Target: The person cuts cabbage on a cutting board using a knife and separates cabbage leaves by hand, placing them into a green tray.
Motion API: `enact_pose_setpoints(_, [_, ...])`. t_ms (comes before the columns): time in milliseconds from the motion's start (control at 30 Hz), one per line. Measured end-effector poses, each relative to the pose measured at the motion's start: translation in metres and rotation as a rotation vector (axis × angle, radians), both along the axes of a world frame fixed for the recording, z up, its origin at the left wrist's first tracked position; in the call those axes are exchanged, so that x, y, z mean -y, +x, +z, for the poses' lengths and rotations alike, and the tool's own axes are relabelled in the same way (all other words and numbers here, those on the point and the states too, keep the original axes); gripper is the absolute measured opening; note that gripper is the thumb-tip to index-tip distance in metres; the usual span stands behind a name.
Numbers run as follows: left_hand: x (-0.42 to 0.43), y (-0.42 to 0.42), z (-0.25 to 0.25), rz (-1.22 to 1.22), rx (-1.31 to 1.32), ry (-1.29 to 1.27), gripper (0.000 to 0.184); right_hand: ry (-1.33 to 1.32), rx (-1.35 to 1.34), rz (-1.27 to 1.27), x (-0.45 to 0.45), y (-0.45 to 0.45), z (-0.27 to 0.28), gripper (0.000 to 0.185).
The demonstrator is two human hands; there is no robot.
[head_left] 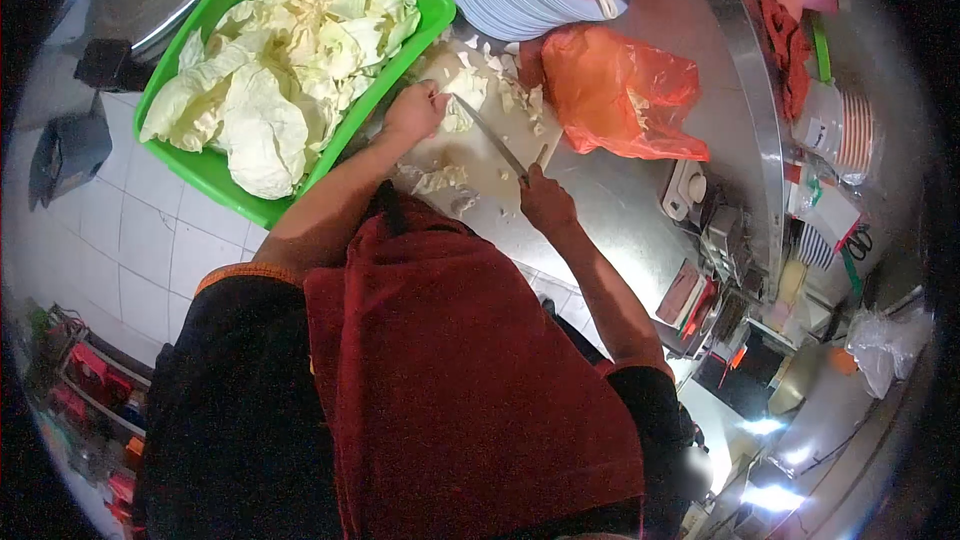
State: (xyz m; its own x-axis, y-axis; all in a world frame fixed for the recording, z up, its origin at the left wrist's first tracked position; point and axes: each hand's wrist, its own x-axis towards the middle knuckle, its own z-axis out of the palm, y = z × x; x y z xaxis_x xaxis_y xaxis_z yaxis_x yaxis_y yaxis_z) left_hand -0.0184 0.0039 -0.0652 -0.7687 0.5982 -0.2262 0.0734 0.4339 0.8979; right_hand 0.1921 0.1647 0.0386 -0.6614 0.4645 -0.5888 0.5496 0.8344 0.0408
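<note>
Cabbage (466,90) lies cut on the board (478,155), in its far half, scraps strewn out to the far and right edges. Left hand (415,110) beside it, fingers curled in; cannot tell if they pinch the piece or only rest against it. Right hand (548,202) closed round the handle of the knife (497,145) by the board's right edge, blade aslant, tip at the cabbage close to the left fingertips. Judged handling: cabbage light, crisp but pliant, leaf edges easily torn; cut layers likely to slide apart, perhaps damp. Best held from above on the thick, packed part, fingertips tucked back from the blade. Knife stiff, slim; handle the only safe hold. Larger leaves heaped in the tub (190,175) off the board's left edge; these look floppy, better lifted by the ribs.
</note>
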Motion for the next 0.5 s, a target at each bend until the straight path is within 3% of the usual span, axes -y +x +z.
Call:
enact_pose_setpoints(133, [-0.002, -0.001, 0.012, -0.003, 0.084, 0.014, 0.029, -0.009, -0.048, -0.059, -0.002, 0.014, -0.032, 0.029])
enact_pose_setpoints(233, [-0.003, -0.004, 0.012, -0.003, 0.019, -0.047, 0.031, -0.192, -0.118, -0.190, 0.006, 0.023, -0.048, 0.039])
enact_pose_setpoints(400, [-0.004, -0.003, 0.022, -0.010, 0.026, -0.050, 0.035, -0.212, -0.199, -0.235, 0.006, 0.034, -0.062, 0.036])
enact_pose_setpoints(500, [-0.014, -0.004, -0.034, 0.024, -0.106, -0.101, 0.037, -0.229, -0.174, -0.248, 0.002, 0.040, -0.060, 0.035])
